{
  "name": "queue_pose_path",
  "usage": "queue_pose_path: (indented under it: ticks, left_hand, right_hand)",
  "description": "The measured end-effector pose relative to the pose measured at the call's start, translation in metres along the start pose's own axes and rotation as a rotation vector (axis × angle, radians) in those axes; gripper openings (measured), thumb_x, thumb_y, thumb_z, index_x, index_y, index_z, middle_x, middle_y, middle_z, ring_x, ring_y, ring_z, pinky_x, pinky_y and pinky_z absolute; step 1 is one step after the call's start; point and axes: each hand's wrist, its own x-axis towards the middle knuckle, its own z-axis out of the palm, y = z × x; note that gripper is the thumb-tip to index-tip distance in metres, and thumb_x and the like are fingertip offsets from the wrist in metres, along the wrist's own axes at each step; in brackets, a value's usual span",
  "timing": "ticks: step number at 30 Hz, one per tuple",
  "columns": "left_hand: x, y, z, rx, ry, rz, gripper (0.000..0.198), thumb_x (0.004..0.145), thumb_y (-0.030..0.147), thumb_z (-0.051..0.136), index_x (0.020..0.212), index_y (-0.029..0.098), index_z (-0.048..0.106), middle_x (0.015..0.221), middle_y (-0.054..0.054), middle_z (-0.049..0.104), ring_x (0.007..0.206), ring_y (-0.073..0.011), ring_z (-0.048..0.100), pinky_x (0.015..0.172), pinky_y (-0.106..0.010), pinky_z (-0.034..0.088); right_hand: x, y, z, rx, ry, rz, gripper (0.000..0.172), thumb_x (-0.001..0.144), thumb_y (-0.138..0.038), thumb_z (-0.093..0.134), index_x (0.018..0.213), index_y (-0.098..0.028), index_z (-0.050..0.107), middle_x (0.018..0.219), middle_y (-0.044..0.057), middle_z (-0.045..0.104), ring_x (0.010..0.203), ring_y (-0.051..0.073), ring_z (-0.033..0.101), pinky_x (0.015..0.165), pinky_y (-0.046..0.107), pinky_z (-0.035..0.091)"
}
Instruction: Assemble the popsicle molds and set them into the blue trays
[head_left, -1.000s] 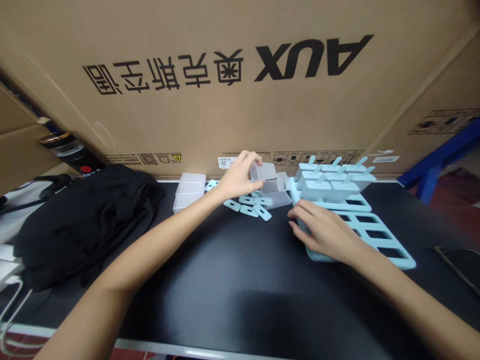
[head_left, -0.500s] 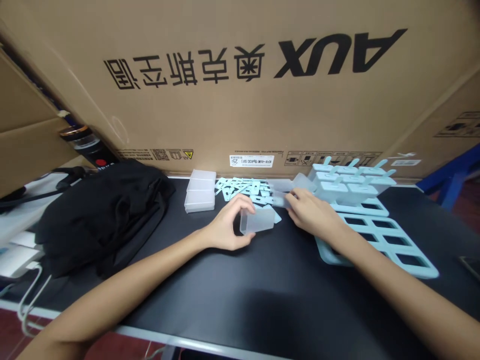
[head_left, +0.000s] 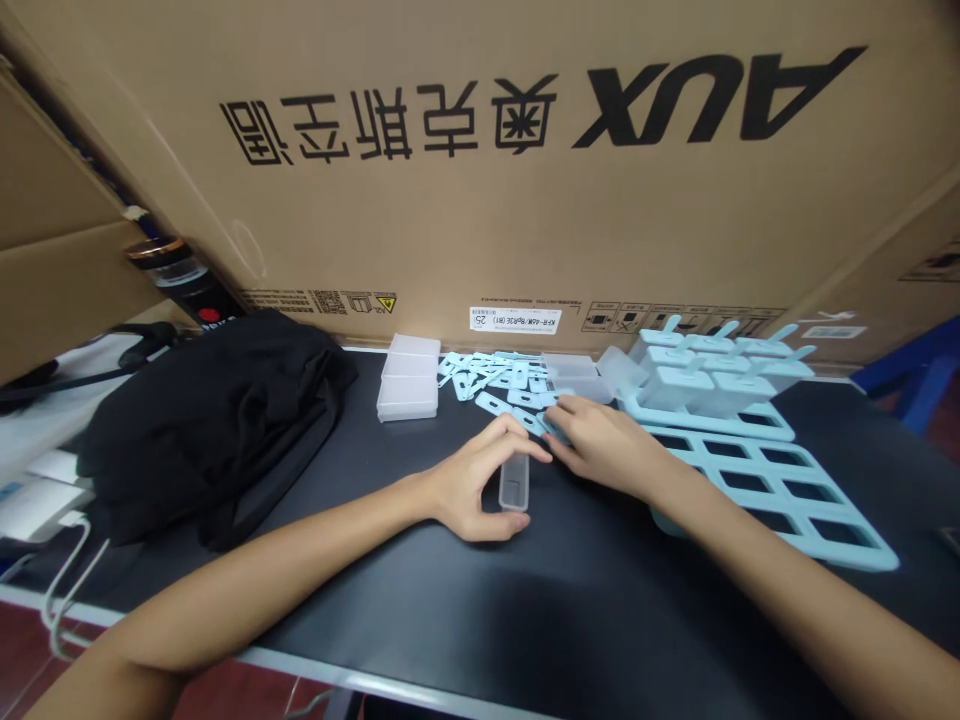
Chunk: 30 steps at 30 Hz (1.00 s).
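My left hand (head_left: 476, 485) grips a clear plastic mould cup (head_left: 514, 483) between thumb and fingers, standing it on end on the black table (head_left: 525, 590). My right hand (head_left: 604, 448) rests just right of it, fingertips down on a pale blue flat stick piece (head_left: 534, 421) at the edge of a scatter of such pieces (head_left: 495, 378); whether it pinches the piece is hidden. Behind the right hand lies a pale blue tray (head_left: 780, 490) with rectangular holes, and several filled moulds with handles (head_left: 712, 375) stand in its far rows.
A stack of clear cups (head_left: 409, 385) lies behind the left hand, and more clear cups (head_left: 585, 378) sit near the tray. A black bag (head_left: 210, 425) covers the table's left side. A large cardboard box (head_left: 480, 170) walls off the back. White cables (head_left: 60, 580) hang at the left.
My left hand brought a clear cup from the pile at the back to the table's middle and turned it on end. My right hand moved from the tray's edge to the stick pieces.
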Motion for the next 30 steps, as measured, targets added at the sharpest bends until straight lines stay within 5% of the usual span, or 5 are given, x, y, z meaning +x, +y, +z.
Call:
queue_pose_path:
  ticks: [6,11,15,22,30]
  left_hand:
    - [-0.002,0.000,0.004,0.020,-0.100,-0.102,0.059,0.074,0.024,0.063,0.126,0.022,0.037,0.107,-0.008,0.052,0.099,-0.0225,0.051,0.088,-0.040,0.048]
    - [-0.007,-0.006,0.013,0.006,-0.153,-0.162,0.062,0.080,0.024,0.060,0.129,0.025,0.022,0.112,-0.008,0.050,0.083,-0.0156,0.055,0.076,-0.034,0.050]
    - [-0.011,-0.012,0.017,0.050,-0.056,-0.120,0.073,0.079,0.023,0.061,0.134,0.024,0.013,0.105,-0.005,0.050,0.073,-0.0129,0.054,0.069,-0.032,0.049]
    - [-0.010,-0.010,0.020,0.191,0.069,-0.077,0.086,0.079,0.060,0.067,0.136,0.025,0.012,0.113,-0.009,0.049,0.084,-0.0205,0.062,0.076,-0.039,0.052]
    - [-0.007,-0.012,0.016,0.235,-0.040,-0.095,0.079,0.081,0.076,0.053,0.135,0.025,0.027,0.109,-0.008,0.058,0.083,-0.0199,0.063,0.072,-0.033,0.051]
  right_hand:
    - [-0.001,0.002,-0.002,0.070,-0.088,0.088,0.012,0.094,-0.021,0.048,0.093,-0.016,0.059,0.093,0.008,0.063,0.073,0.018,0.061,0.062,0.029,0.036]
    - [-0.014,0.009,-0.018,0.370,0.153,-0.009,0.018,0.093,-0.025,0.049,0.094,-0.018,0.066,0.092,0.006,0.066,0.085,0.019,0.060,0.073,0.029,0.042]
    - [-0.029,-0.004,-0.040,0.693,0.267,0.085,0.023,0.091,-0.040,0.057,0.092,-0.020,0.070,0.072,0.002,0.061,0.061,0.013,0.050,0.057,0.026,0.038]
    - [-0.036,-0.045,-0.041,1.385,-0.030,0.217,0.035,0.082,-0.051,0.068,0.087,-0.018,0.062,0.066,0.000,0.059,0.055,0.011,0.054,0.052,0.024,0.046]
    - [-0.033,-0.047,-0.021,1.286,-0.069,0.255,0.036,0.088,-0.052,0.061,0.077,-0.018,0.055,0.061,-0.002,0.057,0.056,0.012,0.057,0.050,0.021,0.042]
